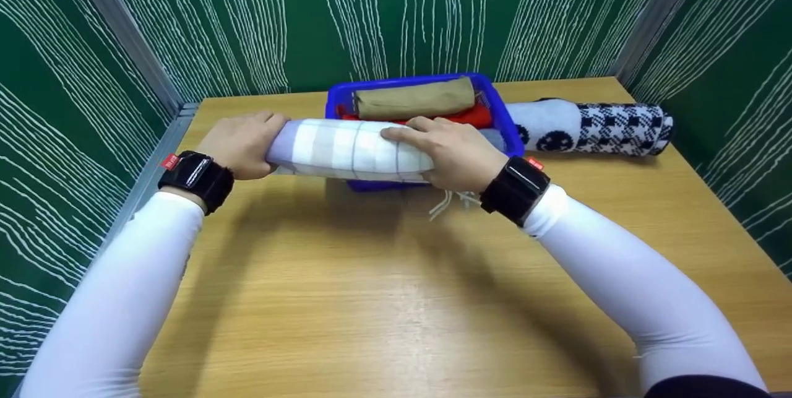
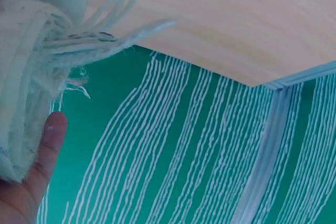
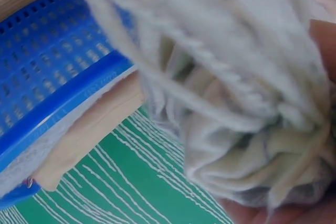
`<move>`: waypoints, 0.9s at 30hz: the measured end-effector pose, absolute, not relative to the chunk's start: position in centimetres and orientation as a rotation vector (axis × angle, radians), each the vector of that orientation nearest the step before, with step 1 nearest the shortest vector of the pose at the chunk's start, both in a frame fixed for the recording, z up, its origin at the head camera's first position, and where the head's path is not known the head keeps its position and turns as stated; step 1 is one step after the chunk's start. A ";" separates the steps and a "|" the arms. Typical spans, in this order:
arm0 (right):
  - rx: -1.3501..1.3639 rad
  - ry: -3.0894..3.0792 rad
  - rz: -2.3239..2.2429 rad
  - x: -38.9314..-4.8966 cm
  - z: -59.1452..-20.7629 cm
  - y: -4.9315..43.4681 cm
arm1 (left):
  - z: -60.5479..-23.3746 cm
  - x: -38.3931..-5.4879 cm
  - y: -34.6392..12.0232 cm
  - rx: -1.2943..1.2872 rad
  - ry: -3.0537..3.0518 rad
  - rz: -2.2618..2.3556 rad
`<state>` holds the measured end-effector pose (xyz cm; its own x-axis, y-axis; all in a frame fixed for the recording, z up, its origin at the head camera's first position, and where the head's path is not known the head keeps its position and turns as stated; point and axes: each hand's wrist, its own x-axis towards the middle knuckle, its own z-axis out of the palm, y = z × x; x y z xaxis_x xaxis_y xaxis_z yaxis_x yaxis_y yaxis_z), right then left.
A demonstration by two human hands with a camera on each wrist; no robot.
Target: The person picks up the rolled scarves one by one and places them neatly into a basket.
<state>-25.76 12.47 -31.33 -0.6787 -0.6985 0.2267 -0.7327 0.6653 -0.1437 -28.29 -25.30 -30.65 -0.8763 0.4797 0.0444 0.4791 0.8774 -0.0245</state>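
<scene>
Both hands hold up a rolled plaid scarf (image 1: 346, 149) in white, grey and lilac, above the table and in front of the blue basket (image 1: 508, 116). My left hand (image 1: 241, 143) grips its left end, and my right hand (image 1: 461, 153) grips the right end with fingers over the top. White fringe (image 1: 442, 203) dangles below the right hand. In the left wrist view, loose fringe (image 2: 121, 40) sticks out of the roll's end beside a fingertip. In the right wrist view, the scarf's folded end (image 3: 252, 156) fills the hand, close to the basket's perforated wall (image 3: 47, 72).
Inside the basket lie a tan cloth roll (image 1: 417, 99), red cloth (image 1: 473, 117) and something grey, partly hidden. A black-and-white patterned roll (image 1: 622, 130) lies right of the basket on the wooden table (image 1: 371, 299). Green walls (image 1: 421, 20) with white strands enclose the table.
</scene>
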 end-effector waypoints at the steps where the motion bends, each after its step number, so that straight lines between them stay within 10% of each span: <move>1: 1.180 -2.720 0.334 -25.8 -31.3 12.6 | -30.7 -28.3 -25.2 -0.771 -2.989 0.024; 27: 1.147 -2.608 0.232 -26.7 -31.5 15.6 | -31.2 -29.3 -23.0 -0.810 -2.922 -0.008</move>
<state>-26.72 15.55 -31.50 -0.6445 -0.6951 0.3187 -0.7403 0.6714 -0.0327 -29.29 -22.99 -31.22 -0.8518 0.5129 0.1070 0.5135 0.8578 -0.0241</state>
